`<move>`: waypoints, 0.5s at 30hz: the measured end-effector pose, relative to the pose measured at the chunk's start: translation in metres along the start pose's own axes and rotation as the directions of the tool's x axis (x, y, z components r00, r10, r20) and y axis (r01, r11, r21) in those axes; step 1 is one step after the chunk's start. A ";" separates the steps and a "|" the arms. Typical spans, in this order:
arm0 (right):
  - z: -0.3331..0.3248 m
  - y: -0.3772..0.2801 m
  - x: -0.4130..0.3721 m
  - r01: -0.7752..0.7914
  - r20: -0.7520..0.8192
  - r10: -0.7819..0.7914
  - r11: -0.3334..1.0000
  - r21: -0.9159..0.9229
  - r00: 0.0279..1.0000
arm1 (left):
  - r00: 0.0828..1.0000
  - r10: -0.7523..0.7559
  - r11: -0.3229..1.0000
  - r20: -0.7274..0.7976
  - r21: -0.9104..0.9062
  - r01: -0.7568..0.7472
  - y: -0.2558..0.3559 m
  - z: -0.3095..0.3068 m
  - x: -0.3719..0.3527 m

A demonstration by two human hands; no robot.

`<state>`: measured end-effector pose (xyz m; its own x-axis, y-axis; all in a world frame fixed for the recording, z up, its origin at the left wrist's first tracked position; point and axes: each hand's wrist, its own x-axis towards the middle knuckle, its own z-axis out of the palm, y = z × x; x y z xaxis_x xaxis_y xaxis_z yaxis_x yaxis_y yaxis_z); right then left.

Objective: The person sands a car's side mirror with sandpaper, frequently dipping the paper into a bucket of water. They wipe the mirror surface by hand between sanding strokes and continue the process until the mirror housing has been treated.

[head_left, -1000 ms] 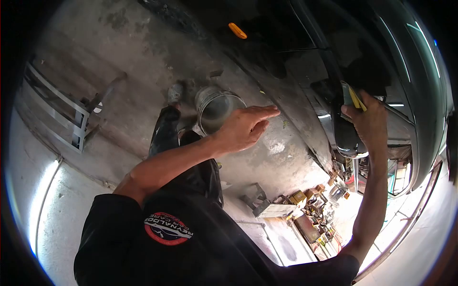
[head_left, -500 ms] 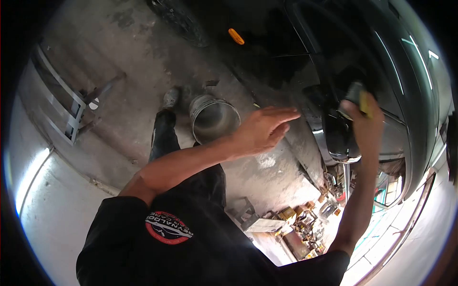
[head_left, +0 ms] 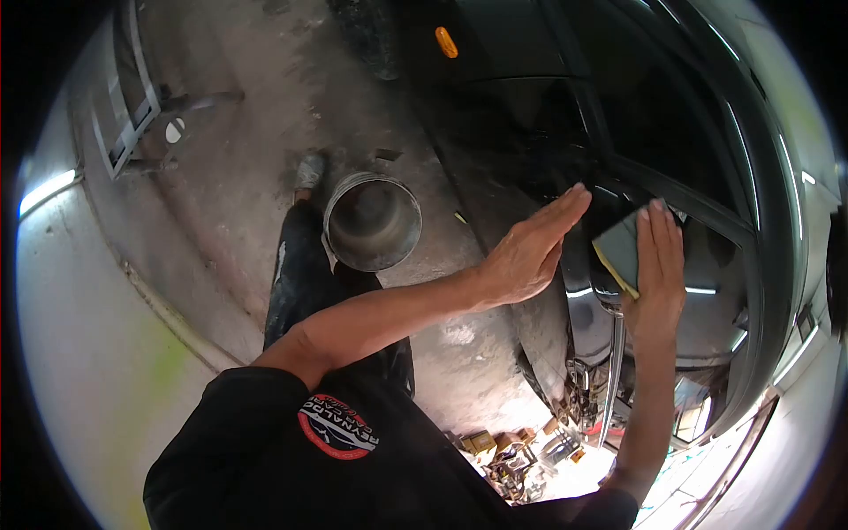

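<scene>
My right hand (head_left: 660, 258) holds a flat grey pad with a yellow edge (head_left: 619, 248), its fingers lying straight along one side of the pad. It is over the glossy black car (head_left: 495, 110), close to a rounded black part like a side mirror (head_left: 606, 288). My left hand (head_left: 528, 252) holds nothing; its fingers are stretched out close together, with the fingertips near the car's side, left of the pad. An orange side marker (head_left: 447, 41) shows on the black bodywork.
A round bucket (head_left: 374, 251) stands on the concrete floor (head_left: 256, 168) beside my shoe (head_left: 309, 170). A metal frame (head_left: 132, 132) is at the far left by a pale wall (head_left: 106, 353). Cluttered boxes and parts (head_left: 508, 459) lie at lower middle.
My right hand and the pad have moved down in view, with the pad's grey face now showing. My left hand has come closer to it. The whole view has shifted slightly.
</scene>
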<state>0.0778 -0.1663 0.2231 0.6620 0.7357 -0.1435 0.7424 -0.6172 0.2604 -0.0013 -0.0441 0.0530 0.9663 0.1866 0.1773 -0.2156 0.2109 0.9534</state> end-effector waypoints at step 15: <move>0.012 -0.012 0.040 0.119 0.090 -0.119 0.993 0.003 0.989 | 0.993 -0.122 0.976 -0.005 0.179 0.120 -0.019 -0.082 -0.010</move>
<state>0.0967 -0.1324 0.2030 0.5758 0.7754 -0.2592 0.8161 -0.5263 0.2386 -0.0186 0.0290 0.0135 0.9847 0.1641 0.0588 -0.0689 0.0566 0.9960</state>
